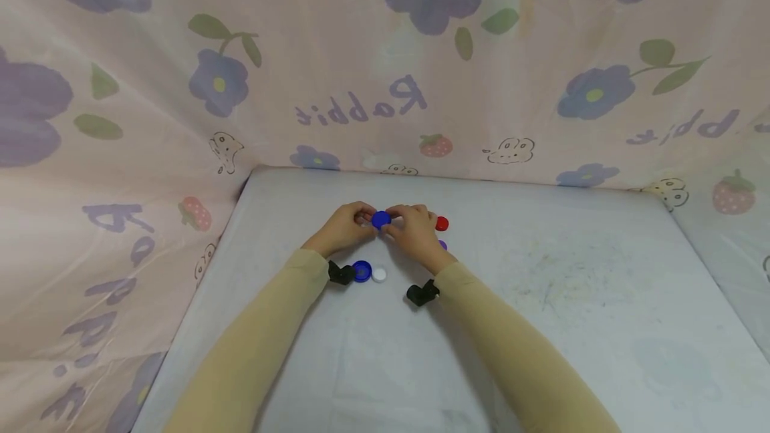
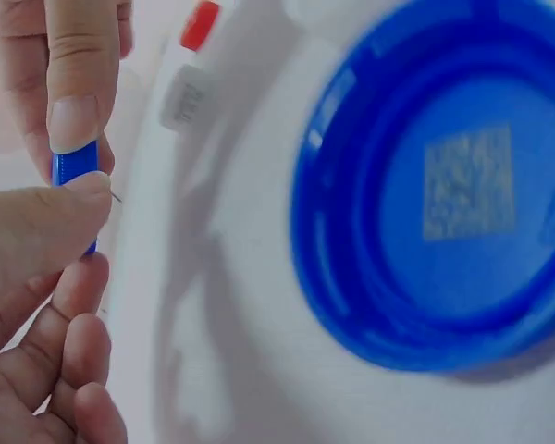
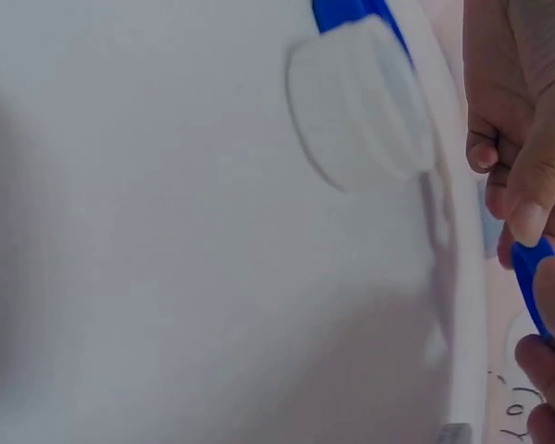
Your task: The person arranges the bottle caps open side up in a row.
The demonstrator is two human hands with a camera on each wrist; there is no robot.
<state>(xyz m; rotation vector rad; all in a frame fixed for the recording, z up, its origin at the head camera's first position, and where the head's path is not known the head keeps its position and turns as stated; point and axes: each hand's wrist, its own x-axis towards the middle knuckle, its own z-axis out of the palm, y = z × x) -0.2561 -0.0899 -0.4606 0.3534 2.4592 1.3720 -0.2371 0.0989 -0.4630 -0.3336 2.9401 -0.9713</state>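
Between both hands, above the far half of the table, is a round blue cap [image 1: 381, 220]. My left hand [image 1: 345, 227] pinches it from the left, and my right hand [image 1: 415, 231] holds its right edge. In the left wrist view the held cap [image 2: 74, 165] appears edge-on, with thumbs and fingertips of both hands on it. The right wrist view shows it as a thin blue rim [image 3: 529, 282]. By the left wrist lies another blue cap [image 1: 361, 271], hollow side up, with a square code inside. A white cap [image 1: 379, 275] sits beside it.
A red cap [image 1: 442, 224] and a partly hidden purple cap [image 1: 442, 244] lie beside my right hand. Black wrist cameras hang at the left wrist [image 1: 341, 273] and right wrist [image 1: 424, 293]. Flower-printed curtains [image 1: 361, 59] enclose the white table [image 1: 577, 286].
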